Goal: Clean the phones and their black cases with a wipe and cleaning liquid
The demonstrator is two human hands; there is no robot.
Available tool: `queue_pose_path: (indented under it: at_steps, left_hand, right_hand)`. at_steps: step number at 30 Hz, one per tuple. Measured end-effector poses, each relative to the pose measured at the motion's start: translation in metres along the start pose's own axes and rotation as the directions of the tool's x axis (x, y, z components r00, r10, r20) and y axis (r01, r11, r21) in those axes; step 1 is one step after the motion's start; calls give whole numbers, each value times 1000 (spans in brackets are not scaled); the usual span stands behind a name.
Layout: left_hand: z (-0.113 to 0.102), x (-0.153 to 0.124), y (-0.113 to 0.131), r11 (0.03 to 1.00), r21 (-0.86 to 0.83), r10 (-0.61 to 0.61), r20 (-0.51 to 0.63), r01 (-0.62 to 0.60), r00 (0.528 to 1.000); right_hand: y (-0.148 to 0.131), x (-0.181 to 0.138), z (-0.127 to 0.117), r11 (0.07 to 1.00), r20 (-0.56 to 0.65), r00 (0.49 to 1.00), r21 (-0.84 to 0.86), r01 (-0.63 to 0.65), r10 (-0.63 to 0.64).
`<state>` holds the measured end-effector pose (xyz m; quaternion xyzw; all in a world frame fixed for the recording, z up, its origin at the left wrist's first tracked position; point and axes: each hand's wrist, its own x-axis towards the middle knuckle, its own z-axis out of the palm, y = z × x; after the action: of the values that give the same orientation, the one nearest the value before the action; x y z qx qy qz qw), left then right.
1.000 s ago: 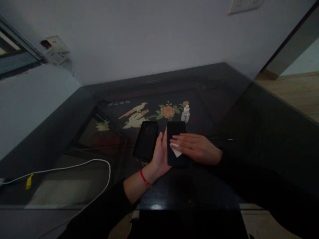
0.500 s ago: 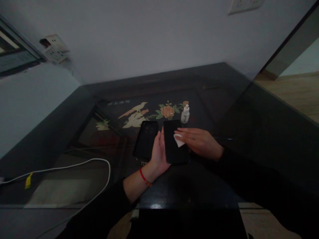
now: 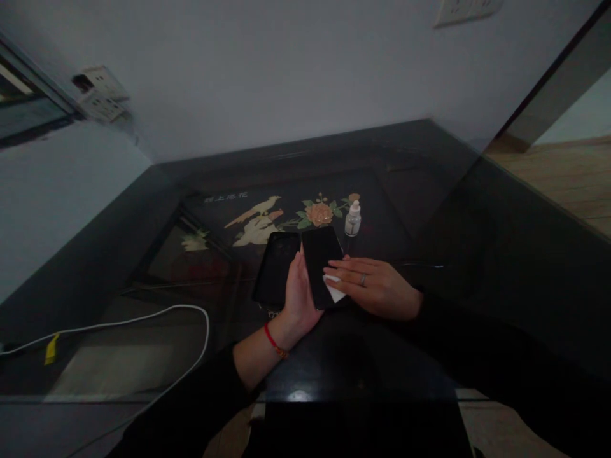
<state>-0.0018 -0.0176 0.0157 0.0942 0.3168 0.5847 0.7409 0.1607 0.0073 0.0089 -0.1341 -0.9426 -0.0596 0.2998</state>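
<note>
My left hand (image 3: 301, 289) holds a black smartphone (image 3: 319, 254) from its left side and below, screen facing up. My right hand (image 3: 377, 286) presses a small white wipe (image 3: 335, 291) under its fingers onto the lower part of the screen. A ring shows on that hand, and a red bracelet circles my left wrist. Just left of the phone lies an open black phone case (image 3: 277, 267), inner side up. A small clear dropper bottle (image 3: 352, 219) with a white cap stands upright beyond the phone's upper right.
The dark glossy table (image 3: 382, 356) has a bird and flower picture (image 3: 319, 213) on its top. A white cable (image 3: 143, 316) with a yellow tag (image 3: 51, 350) curves over the left side. Wall sockets (image 3: 102, 95) are at the back left.
My right hand has slid the wipe down the screen toward me. The phone has shifted slightly left and tilted in my left hand. Case and bottle stay put.
</note>
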Motion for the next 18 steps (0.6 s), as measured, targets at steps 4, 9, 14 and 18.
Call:
queue_pose_path:
  at_steps: [4, 9, 14, 18]
  left_hand:
    - [0, 1, 3, 1000, -9, 17, 22, -17, 1000]
    - [3, 0, 9, 999, 7, 33, 27, -34, 999]
    - [1, 2, 11, 999, 4, 49, 39, -49, 998]
    - [-1, 3, 10, 999, -1, 51, 56, -51, 997]
  right_hand:
    - [4, -2, -5, 995, -13, 996, 32, 93, -93]
    - [6, -1, -8, 994, -43, 994, 31, 103, -102]
    - [8, -1, -9, 988, -73, 986, 31, 152, -150]
    - [10, -1, -10, 987, -79, 984, 27, 160, -157]
